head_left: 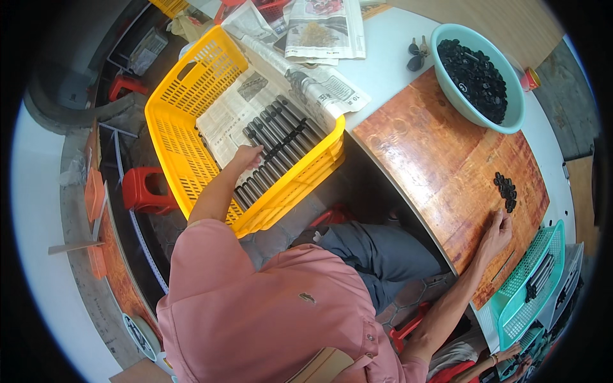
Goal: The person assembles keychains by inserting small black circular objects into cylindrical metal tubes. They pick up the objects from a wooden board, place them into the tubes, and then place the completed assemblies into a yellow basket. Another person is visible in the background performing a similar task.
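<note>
Inside the yellow plastic crate (191,127) at my left, dark grey metal tubes (281,137) with black end pieces lie in rows on newspaper (223,105). My left hand (248,157) reaches in, its fingers closed at the end of a tube beside the rows. On the brown wooden board (421,147) at my right, my right hand (495,235) has its fingers drawn together, just nearer than a small cluster of black round parts (506,190). Whatever those fingers hold is hidden.
A light blue basin (440,45) full of black parts stands at the board's far side, with keys (418,54) beside it. A green basket (511,313) holding tubes sits at the near right. Another person's hands (507,354) are below it. Red stools (150,191) stand around.
</note>
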`<control>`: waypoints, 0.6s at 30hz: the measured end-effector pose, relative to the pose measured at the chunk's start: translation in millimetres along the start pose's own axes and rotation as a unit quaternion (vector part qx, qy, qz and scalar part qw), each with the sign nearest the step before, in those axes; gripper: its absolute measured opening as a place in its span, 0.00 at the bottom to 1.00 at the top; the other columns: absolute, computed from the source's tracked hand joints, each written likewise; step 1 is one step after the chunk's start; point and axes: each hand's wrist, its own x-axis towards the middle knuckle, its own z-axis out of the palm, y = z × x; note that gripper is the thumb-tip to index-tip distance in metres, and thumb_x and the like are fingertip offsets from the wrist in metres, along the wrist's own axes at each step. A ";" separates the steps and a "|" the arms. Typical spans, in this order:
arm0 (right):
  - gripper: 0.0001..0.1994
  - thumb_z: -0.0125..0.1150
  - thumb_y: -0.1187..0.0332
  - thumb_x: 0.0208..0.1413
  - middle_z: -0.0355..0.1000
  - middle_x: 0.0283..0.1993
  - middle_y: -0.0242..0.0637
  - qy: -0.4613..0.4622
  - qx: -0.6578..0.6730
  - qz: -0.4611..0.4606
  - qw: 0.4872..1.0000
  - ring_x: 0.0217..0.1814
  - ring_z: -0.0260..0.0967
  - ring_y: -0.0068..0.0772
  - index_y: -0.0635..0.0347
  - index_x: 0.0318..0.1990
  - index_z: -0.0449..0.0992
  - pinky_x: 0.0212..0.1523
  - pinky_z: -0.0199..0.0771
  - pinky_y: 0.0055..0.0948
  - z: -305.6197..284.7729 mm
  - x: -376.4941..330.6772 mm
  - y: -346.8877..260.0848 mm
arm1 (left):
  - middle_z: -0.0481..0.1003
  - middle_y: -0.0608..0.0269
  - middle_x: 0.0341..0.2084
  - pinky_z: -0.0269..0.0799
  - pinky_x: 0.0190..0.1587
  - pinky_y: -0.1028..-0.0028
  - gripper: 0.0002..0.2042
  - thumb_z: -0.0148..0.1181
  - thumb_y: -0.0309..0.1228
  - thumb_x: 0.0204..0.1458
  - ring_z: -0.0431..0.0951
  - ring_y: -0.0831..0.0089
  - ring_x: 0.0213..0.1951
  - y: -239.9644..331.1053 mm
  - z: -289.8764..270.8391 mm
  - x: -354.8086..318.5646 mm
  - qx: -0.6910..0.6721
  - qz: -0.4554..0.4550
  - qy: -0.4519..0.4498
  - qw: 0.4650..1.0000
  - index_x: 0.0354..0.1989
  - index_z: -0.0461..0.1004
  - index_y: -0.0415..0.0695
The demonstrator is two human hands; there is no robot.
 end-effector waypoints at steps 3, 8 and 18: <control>0.16 0.58 0.64 0.69 0.60 0.25 0.25 0.006 -0.020 -0.001 1.000 0.30 0.53 0.19 0.62 0.29 0.70 0.31 0.56 0.26 -0.6 -0.9 -0.9 | 0.78 0.61 0.22 0.71 0.22 0.71 0.23 0.64 0.51 0.58 0.78 0.71 0.20 5.0 3.2 -10.7 -0.013 -0.002 0.007 1.000 0.33 0.79 0.37; 0.16 0.59 0.64 0.69 0.58 0.25 0.24 0.008 0.002 -0.002 1.000 0.29 0.51 0.18 0.62 0.28 0.69 0.30 0.53 0.26 1.4 -0.4 -0.5 | 0.78 0.62 0.24 0.72 0.25 0.71 0.24 0.61 0.52 0.60 0.77 0.71 0.21 3.8 3.0 -14.7 -0.023 -0.003 -0.009 1.000 0.37 0.79 0.38; 0.16 0.58 0.64 0.69 0.60 0.25 0.25 -0.003 -0.011 0.003 1.000 0.29 0.52 0.18 0.62 0.28 0.70 0.30 0.54 0.26 0.5 1.0 2.8 | 0.79 0.61 0.26 0.74 0.28 0.70 0.24 0.60 0.54 0.60 0.79 0.70 0.24 0.2 -3.2 -18.2 -0.024 -0.011 -0.011 1.000 0.38 0.79 0.39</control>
